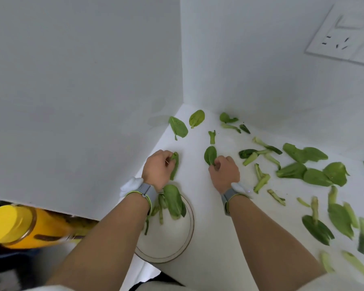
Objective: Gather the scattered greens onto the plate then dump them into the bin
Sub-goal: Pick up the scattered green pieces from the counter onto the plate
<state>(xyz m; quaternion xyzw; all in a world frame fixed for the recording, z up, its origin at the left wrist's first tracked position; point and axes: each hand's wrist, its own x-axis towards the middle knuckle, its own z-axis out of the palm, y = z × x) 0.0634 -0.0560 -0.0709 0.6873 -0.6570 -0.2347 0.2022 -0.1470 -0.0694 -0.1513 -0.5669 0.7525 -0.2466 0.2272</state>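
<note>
Between the left hand's (157, 165) curled fingers (170, 162) sits a pinched green stalk (174, 165); the right hand (224, 172) likewise pinches the stem of a dark leaf (210, 155). Just behind the left wrist lies the plate (177, 246), already holding a few greens (173, 201). Beyond and right of the right fingers, scattered greens (315, 175) litter the white counter (210, 227). Far left hangs a yellow container (19, 225).

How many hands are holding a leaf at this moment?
2. The left hand pinches a leaf beyond the plate; the right hand pinches another leaf on the counter.
</note>
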